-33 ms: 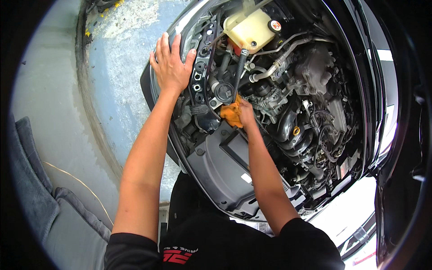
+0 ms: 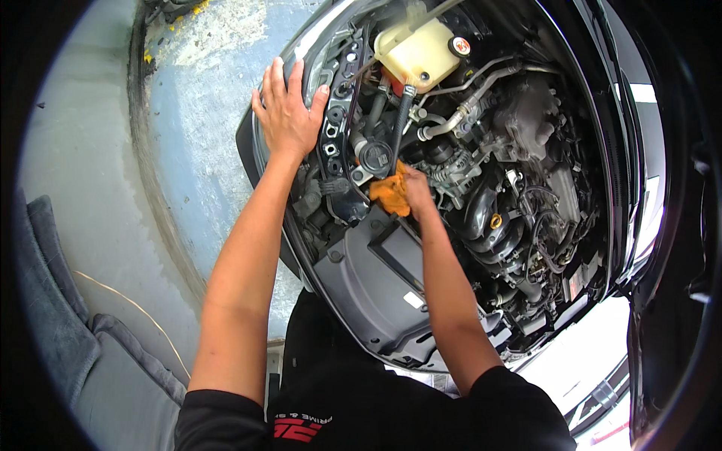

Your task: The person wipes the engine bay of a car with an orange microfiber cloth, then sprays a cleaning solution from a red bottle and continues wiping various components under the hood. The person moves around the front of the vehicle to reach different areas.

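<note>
Fingers spread, my left hand (image 2: 289, 120) lies flat on the front edge of the car beside the headlight, holding nothing. My right hand (image 2: 416, 188) is closed on an orange cloth (image 2: 389, 197), bunched up and pressed down among the engine bay parts. Just beyond the cloth is a round black cap (image 2: 374, 156). A ribbed black hose (image 2: 401, 124) runs from near the cloth up to a pale yellow plastic tank (image 2: 418, 52). My right fingertips are partly hidden by the cloth and the parts around it.
The engine (image 2: 489, 218), with pipes and wiring, fills the bay to the right. A dark grey plastic cover (image 2: 361, 282) lies below my right forearm. A perforated black crossmember (image 2: 331, 135) runs beside my left hand. Grey cushioned furniture (image 2: 56, 301) stands at the lower left.
My right hand and the orange cloth have shifted very slightly to the right. My left hand stays in its place on the car's edge.
</note>
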{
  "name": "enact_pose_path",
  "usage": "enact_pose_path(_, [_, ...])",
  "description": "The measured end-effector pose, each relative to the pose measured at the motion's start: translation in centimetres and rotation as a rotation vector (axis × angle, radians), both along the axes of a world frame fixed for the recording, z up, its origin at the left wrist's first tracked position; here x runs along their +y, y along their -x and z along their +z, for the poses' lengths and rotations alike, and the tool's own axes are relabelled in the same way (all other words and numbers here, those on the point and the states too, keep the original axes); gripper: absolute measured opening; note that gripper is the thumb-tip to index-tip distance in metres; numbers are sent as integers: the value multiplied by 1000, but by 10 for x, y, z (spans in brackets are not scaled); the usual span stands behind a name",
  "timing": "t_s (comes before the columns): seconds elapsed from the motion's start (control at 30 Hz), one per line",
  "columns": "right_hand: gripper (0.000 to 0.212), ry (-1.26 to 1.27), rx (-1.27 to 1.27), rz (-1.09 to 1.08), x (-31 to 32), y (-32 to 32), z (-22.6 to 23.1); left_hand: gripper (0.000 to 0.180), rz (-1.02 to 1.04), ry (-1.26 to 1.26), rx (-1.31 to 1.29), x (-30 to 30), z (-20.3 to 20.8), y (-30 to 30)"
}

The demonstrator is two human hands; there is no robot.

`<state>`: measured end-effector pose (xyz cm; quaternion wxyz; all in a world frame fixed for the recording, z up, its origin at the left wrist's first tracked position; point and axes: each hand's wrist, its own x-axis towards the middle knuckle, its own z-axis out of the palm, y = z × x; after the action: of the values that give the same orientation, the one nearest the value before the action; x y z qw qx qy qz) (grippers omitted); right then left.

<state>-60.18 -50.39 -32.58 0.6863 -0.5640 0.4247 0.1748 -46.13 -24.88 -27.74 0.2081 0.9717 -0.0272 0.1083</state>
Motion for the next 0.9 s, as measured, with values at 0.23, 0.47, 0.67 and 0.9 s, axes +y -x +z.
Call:
enact_pose_path(0.23, [40,531,-229,553,-8,-10,-11,69,7,24,-37,-2,0,-6])
enact_pose_path(0.47, [34,28,-426,-242,-6,4,-36,68,17,11,-22,0,-3,-5])
enact_pose_path(0.67, [41,-9,16,202,-11,8,-16,69,30,-21,17,-2,0,-6])
enact_pose_path(0.9, [52,-498,-369,-101,-26,-31,11,71,11,39,-28,-2,0,-6])
